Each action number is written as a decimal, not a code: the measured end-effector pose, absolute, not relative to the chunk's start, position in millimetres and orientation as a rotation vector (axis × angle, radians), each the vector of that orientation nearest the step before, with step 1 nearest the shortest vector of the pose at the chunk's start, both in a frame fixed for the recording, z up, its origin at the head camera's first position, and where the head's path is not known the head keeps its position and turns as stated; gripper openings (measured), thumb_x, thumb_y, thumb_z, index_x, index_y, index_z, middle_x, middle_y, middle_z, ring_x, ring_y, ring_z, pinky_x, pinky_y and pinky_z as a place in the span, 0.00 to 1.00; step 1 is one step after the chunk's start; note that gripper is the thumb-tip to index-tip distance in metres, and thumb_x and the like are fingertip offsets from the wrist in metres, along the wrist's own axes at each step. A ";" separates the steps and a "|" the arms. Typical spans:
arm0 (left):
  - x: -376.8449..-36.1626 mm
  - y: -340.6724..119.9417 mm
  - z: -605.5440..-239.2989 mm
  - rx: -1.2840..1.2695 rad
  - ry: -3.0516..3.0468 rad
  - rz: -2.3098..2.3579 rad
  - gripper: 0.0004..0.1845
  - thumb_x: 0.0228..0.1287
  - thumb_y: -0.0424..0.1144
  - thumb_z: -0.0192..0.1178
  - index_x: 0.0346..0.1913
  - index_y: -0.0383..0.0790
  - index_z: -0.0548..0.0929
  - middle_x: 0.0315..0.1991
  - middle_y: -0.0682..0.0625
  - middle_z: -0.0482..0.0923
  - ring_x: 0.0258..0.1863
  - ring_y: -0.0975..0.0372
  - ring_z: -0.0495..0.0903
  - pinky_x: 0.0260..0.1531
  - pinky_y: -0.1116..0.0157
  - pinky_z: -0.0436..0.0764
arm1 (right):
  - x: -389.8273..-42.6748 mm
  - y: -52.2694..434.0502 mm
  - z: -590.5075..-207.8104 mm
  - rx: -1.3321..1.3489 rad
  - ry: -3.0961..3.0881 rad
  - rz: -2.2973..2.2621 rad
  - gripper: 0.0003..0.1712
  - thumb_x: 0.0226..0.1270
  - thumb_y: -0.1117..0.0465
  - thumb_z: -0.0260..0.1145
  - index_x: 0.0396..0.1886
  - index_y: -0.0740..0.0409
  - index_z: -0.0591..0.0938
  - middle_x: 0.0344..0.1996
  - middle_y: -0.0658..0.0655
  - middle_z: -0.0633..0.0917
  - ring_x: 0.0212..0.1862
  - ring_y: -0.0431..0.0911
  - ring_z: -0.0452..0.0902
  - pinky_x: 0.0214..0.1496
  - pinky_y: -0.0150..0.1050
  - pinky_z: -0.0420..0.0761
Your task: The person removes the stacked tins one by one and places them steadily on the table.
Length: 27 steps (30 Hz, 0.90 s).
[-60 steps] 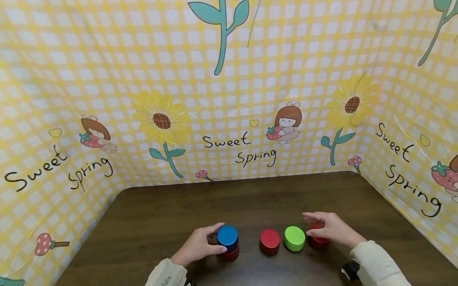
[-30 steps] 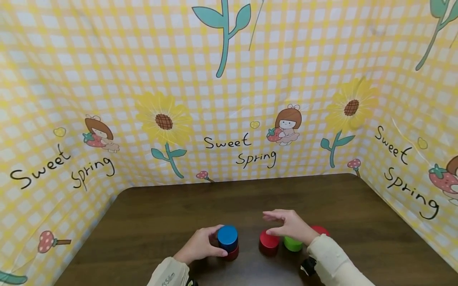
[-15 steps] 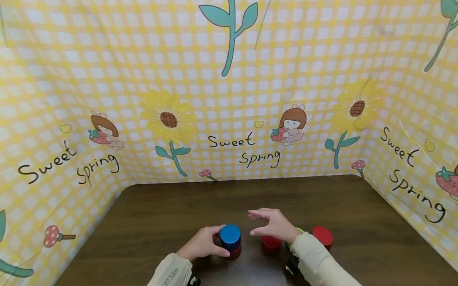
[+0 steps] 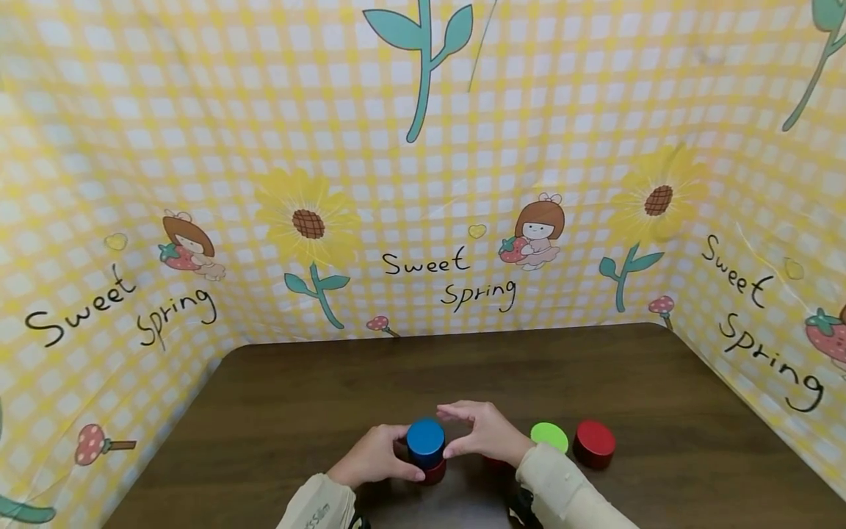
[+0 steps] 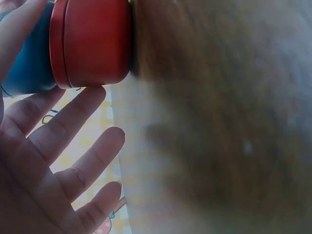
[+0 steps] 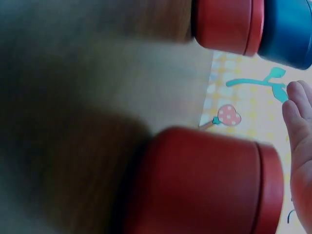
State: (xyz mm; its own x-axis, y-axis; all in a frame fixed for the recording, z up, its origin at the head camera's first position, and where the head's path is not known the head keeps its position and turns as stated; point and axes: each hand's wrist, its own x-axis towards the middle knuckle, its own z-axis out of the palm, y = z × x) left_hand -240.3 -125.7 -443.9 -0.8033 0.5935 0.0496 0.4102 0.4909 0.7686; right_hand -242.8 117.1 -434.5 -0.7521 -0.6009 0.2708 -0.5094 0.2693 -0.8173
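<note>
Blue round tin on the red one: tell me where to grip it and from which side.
Grip the blue round tin by its curved side wall, from above and the right: the left hand already covers its left, and the red round tin underneath blocks lower holds.
</note>
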 end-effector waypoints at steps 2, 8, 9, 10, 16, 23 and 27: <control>-241.2 -124.6 -443.2 0.866 2.518 1.199 0.24 0.49 0.41 0.75 0.49 0.36 0.83 0.43 0.49 0.84 0.40 0.63 0.82 0.43 0.64 0.79 | -243.3 114.0 -435.3 -1.089 2.435 -1.497 0.38 0.55 0.54 0.73 0.61 0.72 0.74 0.52 0.65 0.81 0.54 0.54 0.78 0.54 0.47 0.77; -242.2 -123.5 -441.7 0.859 2.538 1.172 0.22 0.48 0.42 0.76 0.47 0.38 0.84 0.42 0.51 0.84 0.39 0.63 0.81 0.42 0.65 0.79 | -242.5 103.1 -433.8 -1.115 2.480 -1.419 0.39 0.54 0.54 0.74 0.60 0.72 0.74 0.53 0.65 0.81 0.55 0.54 0.78 0.54 0.42 0.77; -242.2 -123.6 -441.8 0.859 2.543 1.167 0.22 0.48 0.42 0.76 0.47 0.38 0.84 0.41 0.51 0.84 0.39 0.64 0.81 0.41 0.65 0.79 | -242.3 101.4 -433.4 -1.108 2.494 -1.402 0.39 0.54 0.53 0.75 0.61 0.71 0.74 0.53 0.64 0.81 0.55 0.53 0.78 0.55 0.42 0.77; -242.0 -123.7 -441.8 0.858 2.545 1.164 0.22 0.48 0.42 0.76 0.46 0.39 0.84 0.41 0.51 0.84 0.39 0.64 0.81 0.41 0.65 0.79 | -242.2 99.8 -433.0 -1.099 2.507 -1.383 0.39 0.53 0.53 0.75 0.61 0.71 0.75 0.54 0.64 0.81 0.55 0.53 0.78 0.54 0.41 0.77; -240.5 -123.8 -442.6 0.827 2.537 1.161 0.21 0.47 0.43 0.76 0.45 0.40 0.84 0.40 0.52 0.84 0.37 0.65 0.80 0.40 0.64 0.78 | -241.0 94.1 -431.7 -1.035 2.548 -1.300 0.41 0.51 0.50 0.77 0.61 0.69 0.75 0.53 0.61 0.81 0.52 0.50 0.78 0.51 0.36 0.78; -240.4 -121.9 -442.4 0.824 2.549 1.145 0.20 0.46 0.43 0.76 0.44 0.42 0.85 0.40 0.53 0.84 0.38 0.64 0.80 0.41 0.62 0.78 | -241.7 90.5 -433.6 -1.044 2.561 -1.268 0.41 0.50 0.54 0.78 0.61 0.69 0.75 0.52 0.61 0.81 0.51 0.47 0.78 0.50 0.32 0.77; -238.8 -122.2 -442.0 0.798 2.558 1.144 0.20 0.45 0.42 0.77 0.42 0.41 0.85 0.37 0.53 0.84 0.31 0.65 0.79 0.36 0.64 0.78 | -242.6 88.1 -433.7 -1.080 2.559 -1.233 0.41 0.50 0.54 0.78 0.62 0.68 0.75 0.52 0.60 0.81 0.51 0.46 0.77 0.51 0.33 0.77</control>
